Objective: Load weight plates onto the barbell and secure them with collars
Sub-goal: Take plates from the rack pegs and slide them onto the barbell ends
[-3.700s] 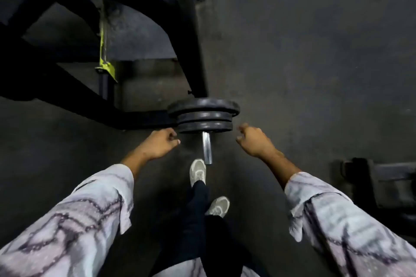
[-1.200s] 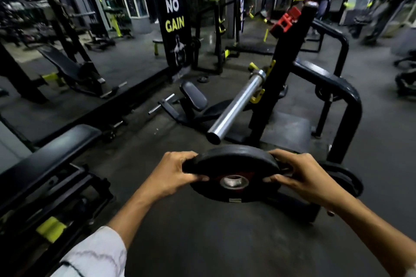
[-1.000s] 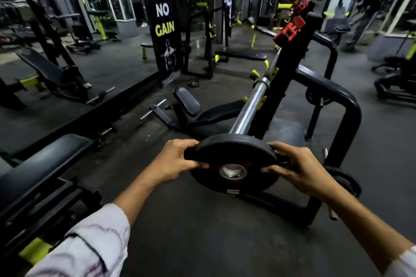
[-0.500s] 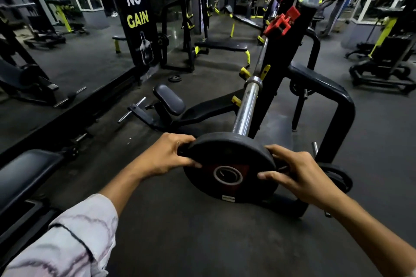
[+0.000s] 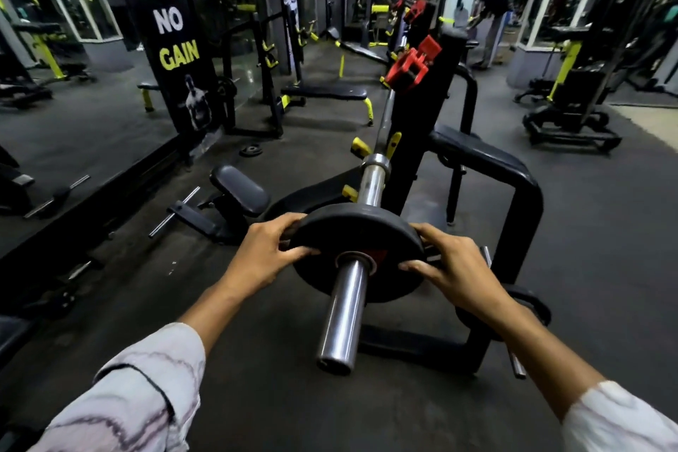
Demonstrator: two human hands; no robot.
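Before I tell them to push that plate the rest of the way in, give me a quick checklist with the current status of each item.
1. Plate threaded on the sleeve: ok. The weight plate sits on the barbell sleeve, whose end pokes out toward the camera.
2. Two-handed grip: ok. Left hand and right hand hold opposite edges.
3. Path inward free: ok. The sleeve is bare up to the sleeve's inner shoulder.
4. Bar seated in the rack: cannot tell. The upright hides the hook.
5. Collar at hand: ok. A red collar hangs on the upright.
6. Fingers clear behind the plate: cannot tell.
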